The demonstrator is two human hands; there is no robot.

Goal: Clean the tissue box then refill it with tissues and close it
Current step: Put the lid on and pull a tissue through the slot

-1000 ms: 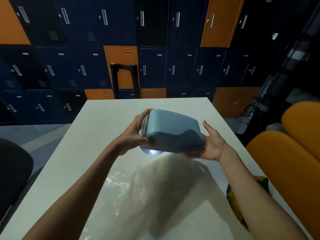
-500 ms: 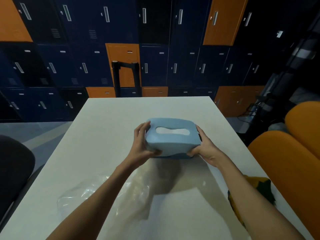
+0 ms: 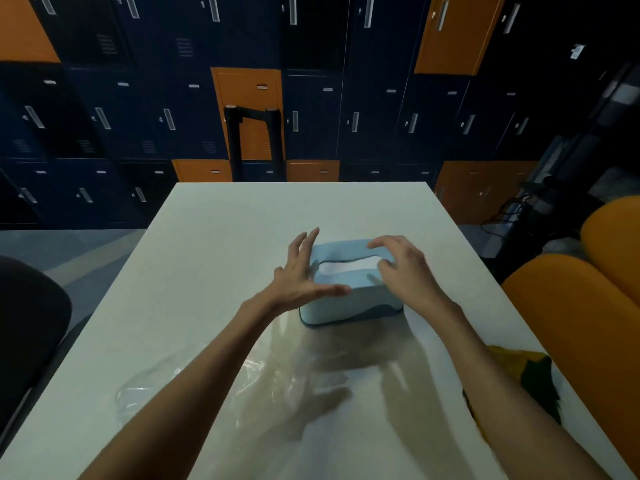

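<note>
The box (image 3: 346, 301) sits upright on the table (image 3: 214, 237), slot up (white tissue (image 3: 343, 267) shows inside). Neither of the 2 hands grips anything. The left hand (image 3: 298, 277) is spread wide at its left end. The right hand (image 3: 407, 271) arches loosely over its right end, contact unclear.

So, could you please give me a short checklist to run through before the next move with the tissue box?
1. Box stands upright on the table: ok.
2. White tissue shows through the top: ok.
3. Box's underside is closed: cannot tell, it is hidden.
4. Left hand is open at the box's left end, fingers spread, gripping nothing: ok.
5. Right hand is over the box's right end; whether it touches: cannot tell.
6. Table is tidied: not ok, a clear wrapper lies on it.
</note>
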